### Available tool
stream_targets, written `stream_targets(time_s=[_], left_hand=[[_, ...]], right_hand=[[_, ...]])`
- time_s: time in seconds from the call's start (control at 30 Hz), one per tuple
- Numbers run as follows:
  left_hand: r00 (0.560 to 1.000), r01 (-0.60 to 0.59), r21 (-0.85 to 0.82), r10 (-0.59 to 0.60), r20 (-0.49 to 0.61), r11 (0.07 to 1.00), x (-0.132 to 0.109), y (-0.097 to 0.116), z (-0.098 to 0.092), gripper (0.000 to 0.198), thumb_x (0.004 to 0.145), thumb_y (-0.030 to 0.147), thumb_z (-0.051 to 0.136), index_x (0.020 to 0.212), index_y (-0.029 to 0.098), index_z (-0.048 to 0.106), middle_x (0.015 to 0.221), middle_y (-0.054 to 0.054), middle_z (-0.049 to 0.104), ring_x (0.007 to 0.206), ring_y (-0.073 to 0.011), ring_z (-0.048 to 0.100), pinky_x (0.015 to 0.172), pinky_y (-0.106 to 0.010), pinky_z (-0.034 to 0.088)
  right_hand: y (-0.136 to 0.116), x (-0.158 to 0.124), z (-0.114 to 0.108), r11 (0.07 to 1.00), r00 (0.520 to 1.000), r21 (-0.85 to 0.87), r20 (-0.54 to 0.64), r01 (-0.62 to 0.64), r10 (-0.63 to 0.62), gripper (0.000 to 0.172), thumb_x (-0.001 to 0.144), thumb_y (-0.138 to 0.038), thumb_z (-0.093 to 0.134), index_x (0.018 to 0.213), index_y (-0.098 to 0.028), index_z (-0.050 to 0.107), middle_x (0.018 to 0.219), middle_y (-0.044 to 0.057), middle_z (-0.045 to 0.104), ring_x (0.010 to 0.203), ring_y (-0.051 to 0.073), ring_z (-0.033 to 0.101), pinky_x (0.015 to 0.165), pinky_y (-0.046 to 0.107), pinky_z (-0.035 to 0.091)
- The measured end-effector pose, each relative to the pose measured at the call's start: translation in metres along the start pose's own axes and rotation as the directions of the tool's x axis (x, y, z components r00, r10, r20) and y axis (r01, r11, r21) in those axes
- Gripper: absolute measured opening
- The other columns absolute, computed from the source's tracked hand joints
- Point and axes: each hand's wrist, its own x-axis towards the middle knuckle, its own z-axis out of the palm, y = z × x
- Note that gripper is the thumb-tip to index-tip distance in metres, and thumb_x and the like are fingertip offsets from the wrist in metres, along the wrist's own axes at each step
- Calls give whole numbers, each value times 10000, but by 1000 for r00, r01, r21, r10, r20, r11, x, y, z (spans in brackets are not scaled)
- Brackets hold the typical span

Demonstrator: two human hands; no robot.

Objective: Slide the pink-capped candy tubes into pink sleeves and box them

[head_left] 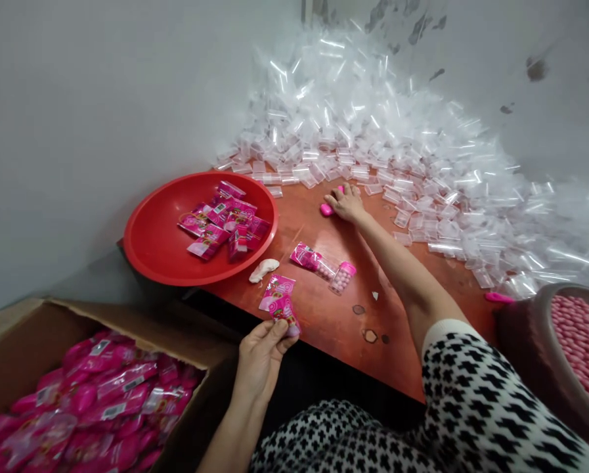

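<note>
My left hand [267, 351] pinches the lower corner of a pink printed packet [285, 312] near the table's front edge; another pink packet [277, 288] lies against it. Farther back, my right hand [347, 202] curls over a glossy pink plastic piece [327, 209], whose middle is covered by the fingers. Between the hands lie a clear tube of pink candies [342, 277] with a pink cap and a filled clear tube [326, 268] partly inside a pink printed wrapper [305, 256]. A crumpled white scrap [263, 270] rests beside the packets.
A red bowl [149, 243] with several pink packets overhangs the table's left edge. A big heap of clear empty tubes [343, 112] leans on the walls. At lower left stands a cardboard box [186, 401] of pink packages; at right, a tub [525, 341] of pink candies.
</note>
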Motion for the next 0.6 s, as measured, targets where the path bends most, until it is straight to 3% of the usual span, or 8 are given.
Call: stream_targets(time_s=[0.2,0.33,0.47,0.6], left_hand=[[1000,3,-93,0,26,996,6,-6,0,315,425,223,895,606,90,673,600,-23,659,549,-106,617,525,-206,570],[998,41,-157,-33,53,987,7,-13,5,135,629,135,791,656,87,667,627,-28,662,561,-107,623,550,-237,584],[996,79,-202,-70,49,976,0,-18,11,110,791,77,629,684,95,651,627,-28,656,558,-105,631,558,-234,575],[995,97,-269,-90,41,958,-8,-22,17,90,810,97,622,726,113,649,686,-19,668,589,-105,646,596,-241,570]], right_hand=[[-40,-117,9,984,986,-98,60,-147,153,523,928,-527,314,1318,-209,459,1498,153,293,1374,347,247,1059,543,273],[-48,-181,-4,985,984,-73,81,-155,161,555,911,-530,359,1360,-211,425,1519,180,271,1361,371,316,1023,546,341],[-31,-209,-19,992,991,-28,-50,-122,120,514,908,-408,408,1326,-114,462,1442,230,393,1293,343,431,1016,507,380],[-16,-214,-20,995,999,-99,-42,-2,-2,417,871,-267,445,1256,-126,519,1392,204,466,1241,337,466,968,506,409]])
